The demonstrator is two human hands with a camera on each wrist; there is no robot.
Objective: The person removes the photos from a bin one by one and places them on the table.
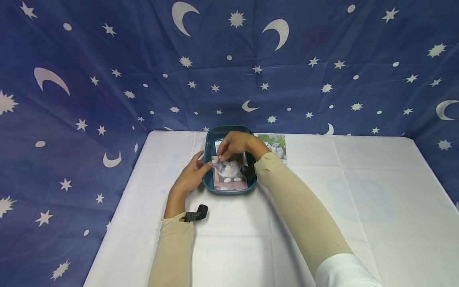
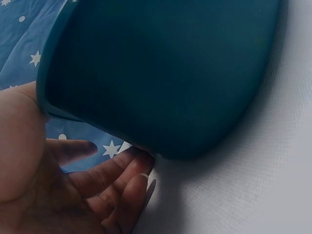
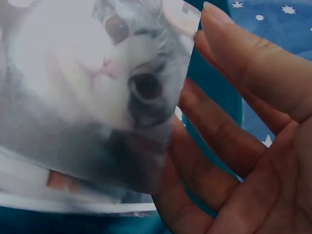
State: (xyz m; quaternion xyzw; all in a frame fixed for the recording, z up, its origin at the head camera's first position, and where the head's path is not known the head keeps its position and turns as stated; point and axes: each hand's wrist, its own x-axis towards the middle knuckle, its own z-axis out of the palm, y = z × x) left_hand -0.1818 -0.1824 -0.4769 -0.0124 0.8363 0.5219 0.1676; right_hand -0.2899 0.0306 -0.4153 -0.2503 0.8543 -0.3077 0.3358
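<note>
A dark teal tray (image 1: 229, 192) with rounded corners lies near the back of the table and holds cat photo cards. My right hand (image 1: 234, 144) reaches over it and pinches the corner of a cat photo card (image 3: 92, 87), between thumb and fingers in the right wrist view. Under this card, part of another card (image 3: 29, 175) shows, blurred. At the tray's left side is my left hand (image 1: 191, 175), its thumb over the rim and its other fingers outside, by the tray wall (image 2: 161, 83). The thumb's tip is hidden in the left wrist view.
Another picture card (image 1: 274, 146) with animals and green leaves lies on the table just right of the tray, partly behind my right wrist. White cloth (image 1: 236, 259) covers the table. A blue curtain (image 1: 229, 71) with moons and stars hangs behind and along the left.
</note>
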